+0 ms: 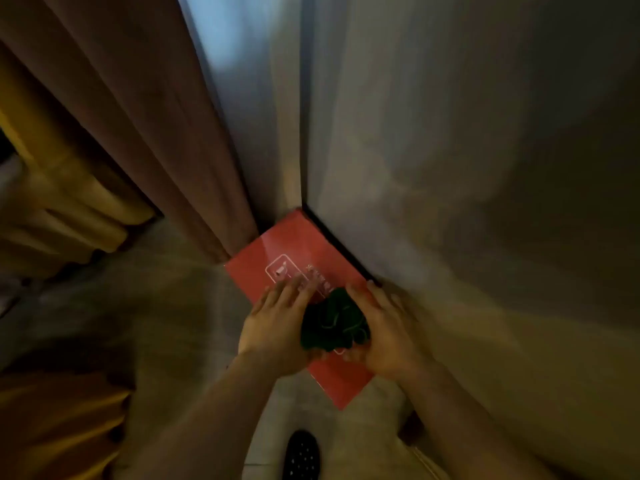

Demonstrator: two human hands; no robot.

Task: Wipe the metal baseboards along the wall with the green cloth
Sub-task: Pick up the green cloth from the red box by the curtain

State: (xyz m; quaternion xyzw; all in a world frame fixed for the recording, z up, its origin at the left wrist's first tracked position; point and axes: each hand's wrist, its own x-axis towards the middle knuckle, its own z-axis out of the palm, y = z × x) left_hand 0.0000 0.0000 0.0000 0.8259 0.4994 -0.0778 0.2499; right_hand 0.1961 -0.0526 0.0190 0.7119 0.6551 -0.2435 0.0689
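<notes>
A crumpled dark green cloth (332, 322) sits bunched between my two hands, above a red box (298, 251) that stands on the floor against the wall. My left hand (277, 323) cups the cloth's left side with its fingers spread over the box top. My right hand (384, 330) holds the cloth's right side. A dark baseboard strip (341, 247) runs along the foot of the grey wall, just right of the box; its lower stretch is hidden behind my right hand. The picture is blurred.
A brown curtain (156, 133) hangs at the left of the corner, with yellowish fabric (69, 202) further left. The grey wall (467, 150) fills the right side. A black slipper (300, 457) shows at the bottom on the pale floor (166, 306).
</notes>
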